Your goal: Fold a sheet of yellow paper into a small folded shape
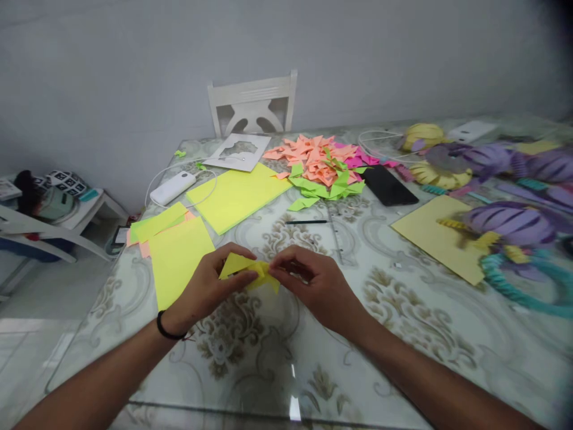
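Between my two hands is a small piece of folded yellow paper (238, 263), held above the patterned table. My left hand (219, 279), with a black band on its wrist, grips the paper between thumb and fingers. The fingertips of my right hand (308, 276) pinch its right end. Part of the folded piece is hidden behind my fingers. Just left of my left hand lies a yellow paper sheet (179, 260). Beyond the hands a dark thin stick, perhaps a pen (307, 222), rests on the table.
A heap of folded paper pieces (320, 156), orange, pink and green, sits at the back beside a black phone (388, 185). A yellow paper stack (239, 194) and white power bank (172, 187) lie left. Purple and yellow paper crafts (510, 224) crowd the right. A white chair (253, 92) stands behind.
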A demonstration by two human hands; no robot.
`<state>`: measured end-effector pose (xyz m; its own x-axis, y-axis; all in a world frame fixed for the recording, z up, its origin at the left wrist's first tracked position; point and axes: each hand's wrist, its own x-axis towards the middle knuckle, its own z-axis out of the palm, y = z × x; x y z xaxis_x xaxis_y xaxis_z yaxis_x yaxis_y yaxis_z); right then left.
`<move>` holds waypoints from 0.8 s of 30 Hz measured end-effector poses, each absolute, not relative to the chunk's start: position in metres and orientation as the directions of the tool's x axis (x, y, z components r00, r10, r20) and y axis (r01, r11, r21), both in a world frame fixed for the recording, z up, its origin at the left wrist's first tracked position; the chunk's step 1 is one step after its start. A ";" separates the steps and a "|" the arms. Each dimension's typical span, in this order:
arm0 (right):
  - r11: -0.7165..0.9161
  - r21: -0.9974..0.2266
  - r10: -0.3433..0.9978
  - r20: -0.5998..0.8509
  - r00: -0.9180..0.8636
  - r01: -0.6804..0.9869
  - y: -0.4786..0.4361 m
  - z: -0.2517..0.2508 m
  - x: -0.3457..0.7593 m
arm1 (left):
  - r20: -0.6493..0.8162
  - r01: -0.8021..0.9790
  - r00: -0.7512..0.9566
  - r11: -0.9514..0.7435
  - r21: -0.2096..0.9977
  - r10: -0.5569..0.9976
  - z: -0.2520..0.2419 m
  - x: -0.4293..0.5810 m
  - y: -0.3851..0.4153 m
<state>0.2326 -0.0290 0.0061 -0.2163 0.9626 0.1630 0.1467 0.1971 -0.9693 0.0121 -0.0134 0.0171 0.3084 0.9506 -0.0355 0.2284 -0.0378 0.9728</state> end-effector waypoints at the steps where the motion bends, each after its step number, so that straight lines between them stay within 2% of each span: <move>1: 0.205 -0.967 0.964 0.171 -0.205 0.154 -0.029 0.006 0.233 | -0.032 0.213 0.310 -0.037 0.976 0.950 0.016 0.010 -0.012; 3: 0.213 -0.961 0.967 0.181 -0.180 0.179 -0.027 0.007 0.234 | 0.004 0.162 0.334 -0.061 0.985 0.942 0.015 0.007 -0.010; 5: 0.219 -0.954 0.969 0.186 -0.165 0.207 -0.026 0.008 0.234 | -0.019 0.140 0.371 -0.035 0.990 0.929 0.013 0.004 -0.009; 8: 0.249 -0.935 0.962 0.208 -0.178 0.254 -0.025 0.009 0.235 | -0.104 0.159 0.444 0.037 0.987 0.890 0.013 0.005 -0.008; 12: 0.303 -0.897 0.946 0.243 -0.214 0.321 -0.025 0.009 0.235 | -0.116 0.208 0.541 0.001 0.978 0.833 0.014 0.007 -0.010; 17: 0.354 -0.871 0.925 0.273 -0.264 0.341 -0.027 0.007 0.233 | -0.115 0.281 0.545 -0.052 0.958 0.830 0.016 0.008 -0.011; 24: 0.465 -0.834 0.864 0.355 -0.357 0.297 -0.028 0.007 0.232 | -0.154 0.281 0.492 0.011 0.960 0.857 0.008 0.012 -0.011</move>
